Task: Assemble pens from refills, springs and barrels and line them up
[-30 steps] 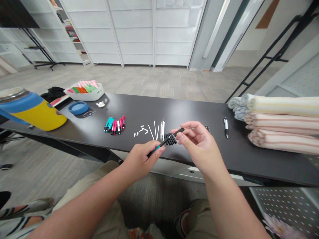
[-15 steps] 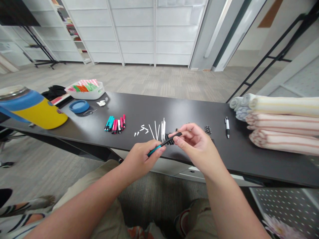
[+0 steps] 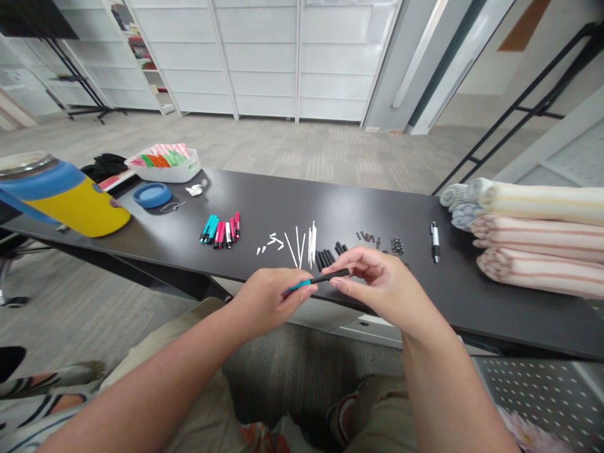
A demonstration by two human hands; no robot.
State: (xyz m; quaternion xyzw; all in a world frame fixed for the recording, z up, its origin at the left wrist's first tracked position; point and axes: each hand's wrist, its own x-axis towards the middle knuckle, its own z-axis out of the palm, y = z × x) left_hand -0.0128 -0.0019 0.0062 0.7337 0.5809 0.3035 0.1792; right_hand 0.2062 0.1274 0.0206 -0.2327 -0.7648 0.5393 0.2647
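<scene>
Since the earlier frame, the black end of the teal-and-black pen [image 3: 318, 279] has dipped, and its long axis now lies flatter; the right hand [image 3: 380, 280] has come lower with it, baring more of the black tubes [image 3: 324, 259] behind. I see the pen through the head camera, held clear over the near edge of the dark table [image 3: 472, 283], its black end pointing between two and three o'clock and its teal end between eight and nine. My view shows the left hand [image 3: 271, 299] gripping the teal part between thumb and fingers, while the right pinches the black part with thumb and fingertips, the tip poking out past them. From the pen, the white sticks [image 3: 313, 244] lie at twelve o'clock, the black tubes at one, and the small white pieces [image 3: 272, 241] at ten. Further out, a white pen [image 3: 435, 242] lies between two and three, its length running nearly twelve to six.
</scene>
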